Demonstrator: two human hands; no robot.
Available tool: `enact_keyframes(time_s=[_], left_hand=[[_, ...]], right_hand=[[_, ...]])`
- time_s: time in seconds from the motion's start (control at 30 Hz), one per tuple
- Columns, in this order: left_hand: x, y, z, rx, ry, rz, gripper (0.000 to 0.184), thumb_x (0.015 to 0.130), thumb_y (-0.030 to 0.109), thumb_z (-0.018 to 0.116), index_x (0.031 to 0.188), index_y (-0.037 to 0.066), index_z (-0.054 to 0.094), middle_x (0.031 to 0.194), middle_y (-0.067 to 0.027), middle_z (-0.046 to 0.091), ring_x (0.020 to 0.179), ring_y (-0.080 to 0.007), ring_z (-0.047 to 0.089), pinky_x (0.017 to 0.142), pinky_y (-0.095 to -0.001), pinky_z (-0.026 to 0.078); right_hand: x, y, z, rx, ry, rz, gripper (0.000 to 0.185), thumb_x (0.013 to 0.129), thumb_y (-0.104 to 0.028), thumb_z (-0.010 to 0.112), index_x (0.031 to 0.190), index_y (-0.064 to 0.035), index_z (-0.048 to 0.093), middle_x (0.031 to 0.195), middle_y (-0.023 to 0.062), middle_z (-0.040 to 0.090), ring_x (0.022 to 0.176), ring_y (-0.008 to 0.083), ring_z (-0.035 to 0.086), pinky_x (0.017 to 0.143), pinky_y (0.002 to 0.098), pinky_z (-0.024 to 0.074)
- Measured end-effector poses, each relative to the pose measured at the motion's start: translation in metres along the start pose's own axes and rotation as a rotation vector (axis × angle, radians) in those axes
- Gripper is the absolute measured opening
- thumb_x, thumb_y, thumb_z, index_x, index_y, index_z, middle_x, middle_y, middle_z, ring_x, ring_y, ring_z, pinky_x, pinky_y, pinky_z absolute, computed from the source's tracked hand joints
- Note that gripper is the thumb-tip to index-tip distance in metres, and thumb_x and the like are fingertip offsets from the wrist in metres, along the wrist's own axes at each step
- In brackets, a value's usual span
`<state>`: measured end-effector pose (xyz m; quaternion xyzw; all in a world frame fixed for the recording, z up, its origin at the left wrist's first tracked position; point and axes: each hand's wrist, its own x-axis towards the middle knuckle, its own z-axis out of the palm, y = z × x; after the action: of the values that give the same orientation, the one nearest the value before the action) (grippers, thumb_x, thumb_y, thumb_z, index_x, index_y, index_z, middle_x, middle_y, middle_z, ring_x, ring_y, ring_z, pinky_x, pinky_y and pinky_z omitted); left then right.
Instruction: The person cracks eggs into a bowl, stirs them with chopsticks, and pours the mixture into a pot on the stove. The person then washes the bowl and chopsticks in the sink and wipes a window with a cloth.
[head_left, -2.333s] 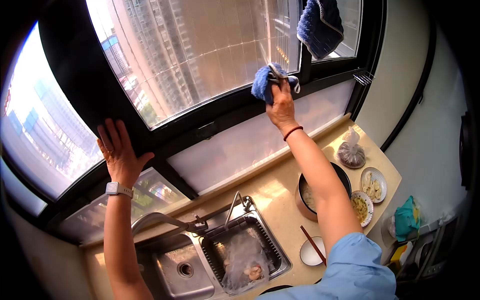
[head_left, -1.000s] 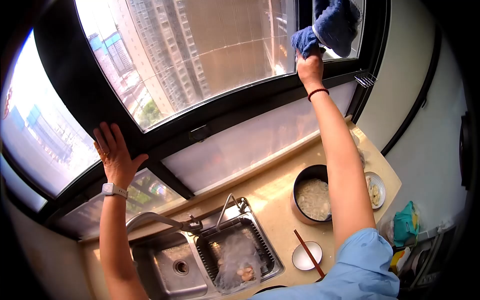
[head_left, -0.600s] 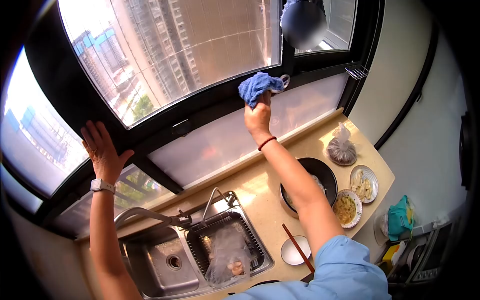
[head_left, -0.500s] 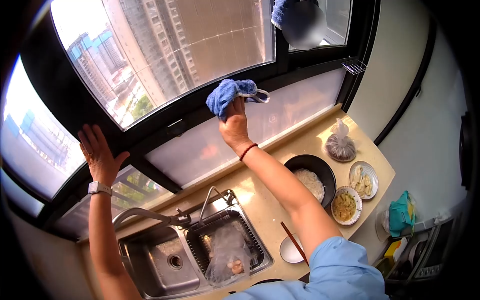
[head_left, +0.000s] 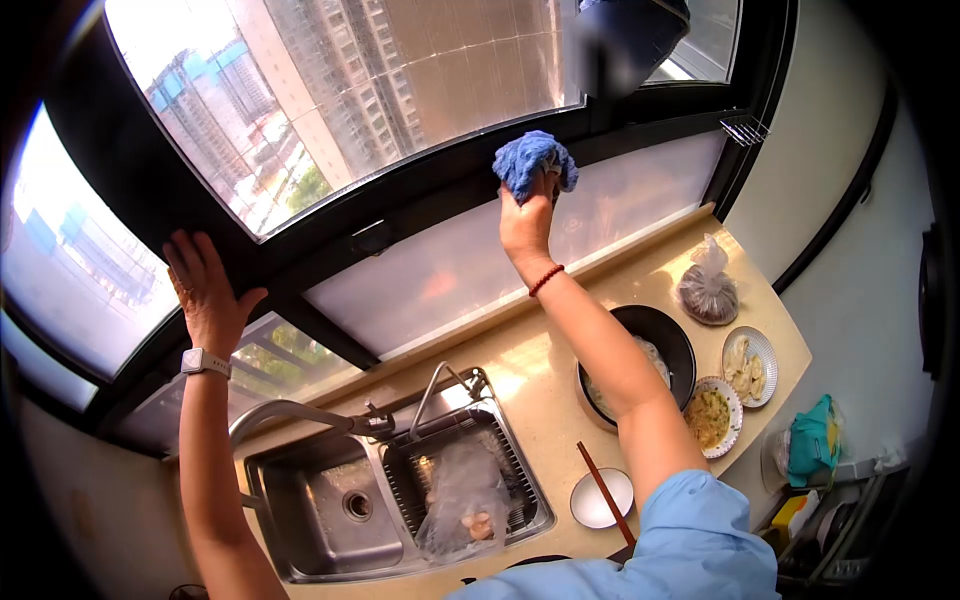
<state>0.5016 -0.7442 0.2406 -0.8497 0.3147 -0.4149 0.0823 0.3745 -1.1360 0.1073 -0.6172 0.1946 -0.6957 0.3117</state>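
Observation:
My right hand [head_left: 528, 222] grips a bunched blue cloth [head_left: 532, 163] against the black window frame [head_left: 440, 205], below the large glass pane [head_left: 370, 90]. A dark red bead bracelet [head_left: 546, 281] circles that wrist. My left hand [head_left: 210, 295] lies with fingers stretched out on the black frame post at the left, holding nothing. A watch with a pale band [head_left: 205, 362] is on the left wrist. Between the two hands, a small dark latch [head_left: 371, 238] sits on the frame.
Below is a double steel sink [head_left: 300, 500] with a faucet [head_left: 300, 412] and a plastic bag [head_left: 465, 500] in its right basin. On the counter [head_left: 480, 345] stand a black pan [head_left: 678, 340], two food plates [head_left: 768, 370], a tied bag [head_left: 708, 290], and a white bowl [head_left: 590, 505] with chopsticks [head_left: 605, 490].
My right hand has moved the blue cloth rightward along the frame, and the cloth is more bunched. The left hand stays on the post. The view has shifted slightly.

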Motion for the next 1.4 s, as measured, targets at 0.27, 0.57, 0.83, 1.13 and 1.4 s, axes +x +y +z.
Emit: enact_keyframes(time_s=[0.27, 0.57, 0.83, 1.13, 1.4], left_hand=[[-0.003, -0.007, 0.01, -0.016, 0.014, -0.01, 0.127, 0.065, 0.054, 0.081, 0.152, -0.003, 0.009, 0.157, -0.0304, 0.001, 0.146, -0.0486, -0.002, 0.116, -0.0573, 0.014], [-0.003, -0.007, 0.009, -0.026, -0.022, -0.022, 0.125, 0.067, 0.056, 0.08, 0.153, -0.001, 0.009, 0.158, -0.0288, 0.0, 0.146, -0.0488, -0.002, 0.116, -0.0586, 0.014], [-0.016, -0.041, -0.022, -0.142, -0.142, 0.087, 0.113, 0.073, 0.051, 0.079, 0.156, 0.017, 0.011, 0.163, -0.0125, 0.001, 0.15, -0.0323, 0.006, 0.12, -0.0501, 0.014], [-0.145, -0.16, -0.053, -0.187, -0.287, -0.26, 0.095, 0.075, 0.028, 0.081, 0.153, 0.024, 0.028, 0.164, -0.0047, 0.008, 0.148, -0.0262, 0.021, 0.114, -0.0621, 0.018], [-0.291, -0.237, -0.058, -0.056, -0.435, -0.418, 0.076, 0.08, 0.024, 0.075, 0.148, 0.016, 0.04, 0.158, -0.0047, 0.029, 0.137, -0.0266, 0.041, 0.114, -0.0571, 0.024]], right_hand=[[0.028, 0.011, -0.001, -0.033, 0.132, 0.054, 0.034, 0.09, -0.013, 0.068, 0.116, 0.0042, 0.054, 0.115, 0.0217, 0.061, 0.103, 0.0358, 0.06, 0.095, 0.0395, 0.0441], [-0.088, -0.114, 0.048, 0.047, -0.439, -0.288, 0.052, 0.079, -0.001, 0.063, 0.131, -0.0018, 0.053, 0.141, 0.0258, 0.041, 0.135, 0.0479, 0.03, 0.114, 0.0546, 0.0227], [-0.045, -0.142, 0.042, -0.116, -0.658, -0.673, 0.046, 0.076, 0.007, 0.059, 0.121, -0.0019, 0.063, 0.129, 0.016, 0.058, 0.123, 0.0376, 0.05, 0.108, 0.0451, 0.036], [-0.112, -0.231, 0.124, -0.114, -0.726, -0.975, 0.037, 0.08, 0.0, 0.058, 0.111, -0.0159, 0.07, 0.127, 0.0041, 0.058, 0.121, 0.0294, 0.052, 0.099, 0.0406, 0.0459], [-0.113, -0.209, 0.119, -0.268, -0.791, -1.468, 0.03, 0.084, -0.013, 0.059, 0.109, -0.0279, 0.07, 0.126, -0.0047, 0.059, 0.132, 0.016, 0.044, 0.104, 0.0365, 0.0433]])
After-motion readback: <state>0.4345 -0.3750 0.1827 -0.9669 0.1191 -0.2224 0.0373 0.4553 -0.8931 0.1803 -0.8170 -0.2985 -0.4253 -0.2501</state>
